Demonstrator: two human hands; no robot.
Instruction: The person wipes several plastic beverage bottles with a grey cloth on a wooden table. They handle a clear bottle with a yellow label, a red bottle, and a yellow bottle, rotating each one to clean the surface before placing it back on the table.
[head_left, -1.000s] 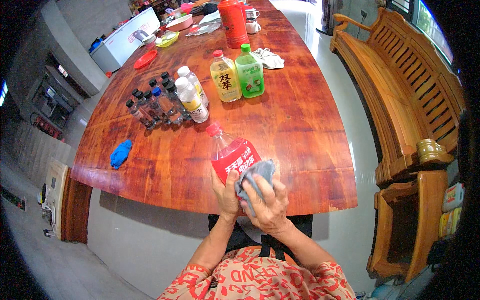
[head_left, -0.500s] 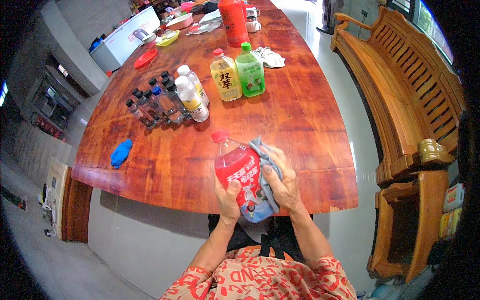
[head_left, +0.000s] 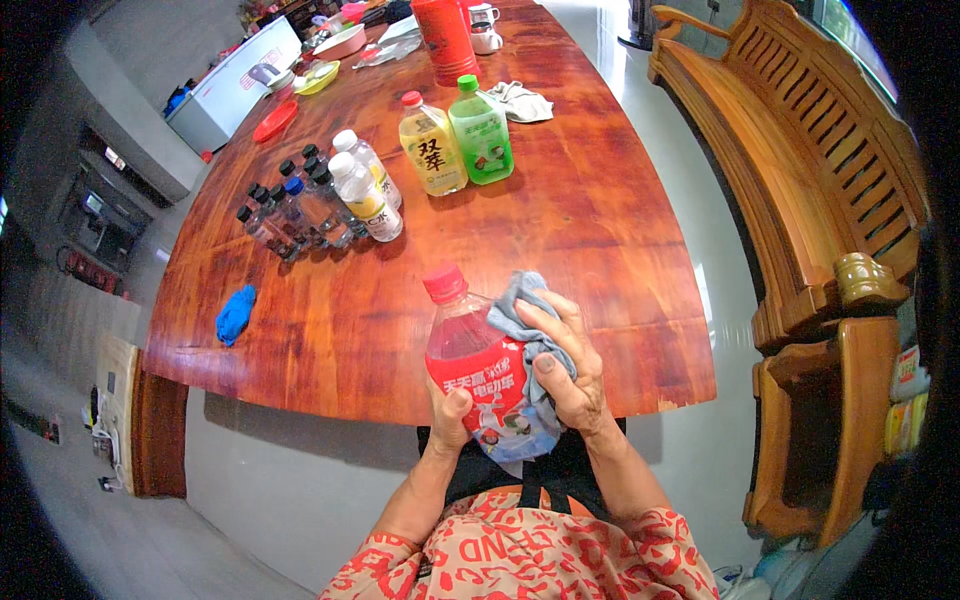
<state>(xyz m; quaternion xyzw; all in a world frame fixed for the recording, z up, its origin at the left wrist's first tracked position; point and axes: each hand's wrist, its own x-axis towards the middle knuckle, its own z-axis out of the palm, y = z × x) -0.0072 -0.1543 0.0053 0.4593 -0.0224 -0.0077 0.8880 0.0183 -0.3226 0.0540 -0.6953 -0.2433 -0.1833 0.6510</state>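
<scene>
Wooden table (head_left: 600, 240) and bench (head_left: 765, 165) flank grey floor (head_left: 700, 200); left hand (head_left: 449, 420) grips bottle (head_left: 472, 350), right hand (head_left: 575, 372) pinches cloth (head_left: 513, 312).

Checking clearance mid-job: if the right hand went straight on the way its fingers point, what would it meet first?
First the crumpled grey fabric cloth under the fingers of the right hand, then probably the red-capped clear plastic bottle that it lies against; depth beyond is unclear.
</scene>
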